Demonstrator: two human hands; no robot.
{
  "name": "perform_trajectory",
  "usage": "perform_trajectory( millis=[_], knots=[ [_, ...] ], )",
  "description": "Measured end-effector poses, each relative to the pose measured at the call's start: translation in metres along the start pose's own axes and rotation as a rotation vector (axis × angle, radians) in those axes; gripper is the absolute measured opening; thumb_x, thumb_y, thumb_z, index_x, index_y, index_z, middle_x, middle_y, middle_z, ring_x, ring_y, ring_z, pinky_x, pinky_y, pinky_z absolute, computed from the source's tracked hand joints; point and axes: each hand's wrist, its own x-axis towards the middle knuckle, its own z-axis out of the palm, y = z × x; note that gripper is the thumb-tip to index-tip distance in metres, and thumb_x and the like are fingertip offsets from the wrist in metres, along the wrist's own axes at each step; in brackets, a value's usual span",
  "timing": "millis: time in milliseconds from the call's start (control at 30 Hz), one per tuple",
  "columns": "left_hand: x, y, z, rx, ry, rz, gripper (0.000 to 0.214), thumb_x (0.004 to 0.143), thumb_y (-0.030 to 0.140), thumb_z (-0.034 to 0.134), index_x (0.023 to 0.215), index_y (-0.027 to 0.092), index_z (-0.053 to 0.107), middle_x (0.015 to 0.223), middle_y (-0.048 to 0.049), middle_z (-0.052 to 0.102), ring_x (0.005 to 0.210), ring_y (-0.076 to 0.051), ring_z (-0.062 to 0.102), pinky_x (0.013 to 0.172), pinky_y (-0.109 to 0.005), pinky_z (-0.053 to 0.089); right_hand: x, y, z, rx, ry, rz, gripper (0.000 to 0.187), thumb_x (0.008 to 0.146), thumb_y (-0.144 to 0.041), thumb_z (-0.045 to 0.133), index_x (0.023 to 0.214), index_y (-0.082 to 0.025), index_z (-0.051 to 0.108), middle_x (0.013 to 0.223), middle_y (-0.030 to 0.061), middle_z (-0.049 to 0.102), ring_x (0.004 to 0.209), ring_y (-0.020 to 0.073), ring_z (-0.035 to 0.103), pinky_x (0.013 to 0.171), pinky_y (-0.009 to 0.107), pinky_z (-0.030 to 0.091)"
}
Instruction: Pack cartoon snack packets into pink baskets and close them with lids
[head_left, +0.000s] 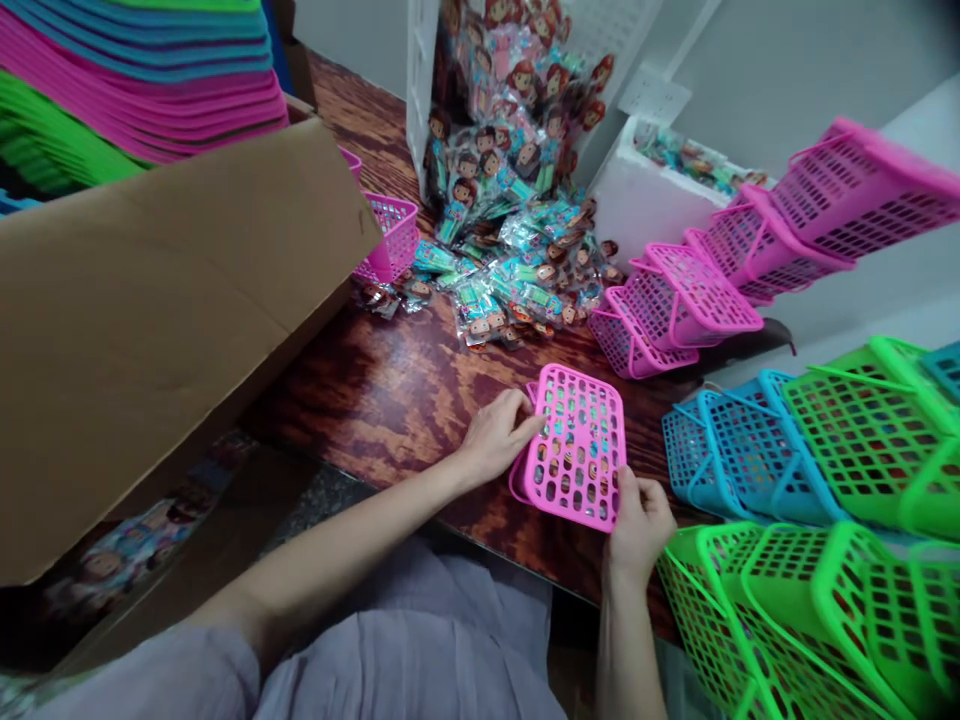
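A pink slotted plastic lid [576, 450] lies over a small pink basket [520, 476] on the dark wood-grained table. Colourful packets show through the lid's slots. My left hand [499, 432] is closed on the lid's left edge, thumb and fingers pinched at the rim. At the lower right corner my right hand [641, 515] grips the same lid, its fingers curled in. Most of the basket's body is hidden under the lid. Beyond it lies a heap of clear-wrapped packets with cartoon dolls [517, 270].
A large cardboard box [172, 300] with stacked blue, pink and green lids [150, 90] stands at left. Pink baskets [712, 290], blue baskets [739, 440] and green baskets [795, 600] line the right side. A white crate [420, 100] spills packets at the back, near a white foam box [637, 190].
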Motion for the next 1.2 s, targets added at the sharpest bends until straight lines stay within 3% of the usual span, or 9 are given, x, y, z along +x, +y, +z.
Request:
perform_trajectory(
  millis=[67, 133, 233, 333, 500, 633, 767, 900, 1200],
  knots=[
    [-0.015, 0.005, -0.003, 0.072, 0.062, 0.006, 0.028, 0.094, 0.044, 0.05, 0.078, 0.021, 0.047, 0.079, 0.0019, 0.053, 0.074, -0.015, 0.049, 0.07, -0.027, 0.034, -0.004, -0.006, -0.004, -0.063, 0.069, -0.066, 0.037, 0.08, -0.055, 0.067, 0.08, -0.019, 0.059, 0.077, -0.0006, 0.058, 0.071, 0.0153, 0.051, 0.071, 0.029, 0.042],
    [-0.033, 0.01, -0.003, 0.117, 0.008, -0.032, 0.038, 0.094, 0.049, 0.049, 0.069, 0.021, 0.045, 0.068, 0.0034, 0.049, 0.065, -0.014, 0.046, 0.063, -0.027, 0.031, -0.013, -0.01, -0.011, -0.11, 0.101, -0.056, 0.036, 0.082, -0.055, 0.065, 0.085, -0.02, 0.058, 0.079, 0.0003, 0.059, 0.072, 0.0161, 0.053, 0.071, 0.03, 0.043],
    [-0.054, 0.013, 0.004, 0.015, -0.143, -0.15, 0.044, 0.09, 0.05, 0.053, 0.06, 0.02, 0.04, 0.056, 0.0056, 0.041, 0.055, -0.011, 0.039, 0.055, -0.027, 0.024, -0.032, -0.013, -0.019, -0.016, -0.009, 0.122, 0.038, 0.079, -0.057, 0.068, 0.088, -0.021, 0.057, 0.07, -0.0032, 0.055, 0.059, 0.0134, 0.047, 0.057, 0.027, 0.04],
    [-0.063, 0.011, 0.015, -0.16, -0.137, -0.237, 0.042, 0.087, 0.05, 0.053, 0.061, 0.021, 0.038, 0.057, 0.0061, 0.038, 0.056, -0.011, 0.036, 0.054, -0.025, 0.024, -0.048, -0.009, -0.014, 0.189, -0.074, 0.266, 0.037, 0.079, -0.054, 0.069, 0.093, -0.023, 0.056, 0.065, -0.0064, 0.05, 0.05, 0.0109, 0.039, 0.048, 0.025, 0.035],
    [-0.067, 0.003, 0.027, -0.192, -0.045, -0.166, 0.038, 0.092, 0.048, 0.05, 0.068, 0.021, 0.038, 0.064, 0.0055, 0.04, 0.061, -0.011, 0.038, 0.058, -0.025, 0.029, -0.056, 0.004, 0.011, 0.165, 0.247, 0.093, 0.026, 0.088, -0.049, 0.058, 0.091, -0.023, 0.055, 0.08, -0.0003, 0.055, 0.064, 0.0147, 0.05, 0.057, 0.026, 0.043],
    [-0.067, -0.001, 0.03, -0.205, -0.063, -0.157, 0.037, 0.094, 0.049, 0.048, 0.071, 0.021, 0.038, 0.065, 0.0063, 0.039, 0.061, -0.011, 0.038, 0.059, -0.024, 0.03, -0.051, 0.005, 0.011, 0.066, 0.196, 0.069, 0.031, 0.092, -0.052, 0.05, 0.093, -0.021, 0.056, 0.083, 0.0027, 0.057, 0.073, 0.0181, 0.055, 0.065, 0.029, 0.047],
    [-0.067, 0.0, 0.029, -0.239, -0.062, -0.185, 0.038, 0.094, 0.05, 0.048, 0.071, 0.021, 0.038, 0.065, 0.0068, 0.038, 0.062, -0.011, 0.037, 0.059, -0.024, 0.029, -0.058, -0.006, -0.002, -0.17, 0.19, -0.318, 0.031, 0.095, -0.039, 0.054, 0.117, -0.018, 0.061, 0.117, 0.0144, 0.062, 0.108, 0.0268, 0.058, 0.093, 0.043, 0.046],
    [-0.067, 0.001, 0.03, -0.274, -0.053, -0.202, 0.037, 0.094, 0.05, 0.047, 0.072, 0.021, 0.04, 0.066, 0.0062, 0.04, 0.062, -0.011, 0.037, 0.059, -0.024, 0.03, -0.074, -0.006, 0.001, -0.364, -0.115, -0.822, 0.031, 0.094, -0.019, 0.056, 0.124, -0.024, 0.063, 0.126, 0.011, 0.066, 0.127, 0.0301, 0.052, 0.106, 0.053, 0.034],
    [-0.067, -0.001, 0.036, -0.255, -0.054, -0.236, 0.04, 0.089, 0.057, 0.048, 0.071, 0.022, 0.041, 0.066, 0.0046, 0.043, 0.061, -0.013, 0.038, 0.058, -0.024, 0.032, -0.064, 0.017, 0.018, -0.37, -0.003, -1.018, 0.043, 0.089, -0.002, 0.051, 0.119, -0.028, 0.066, 0.105, 0.003, 0.076, 0.108, 0.0246, 0.065, 0.091, 0.042, 0.04]
  ],
)
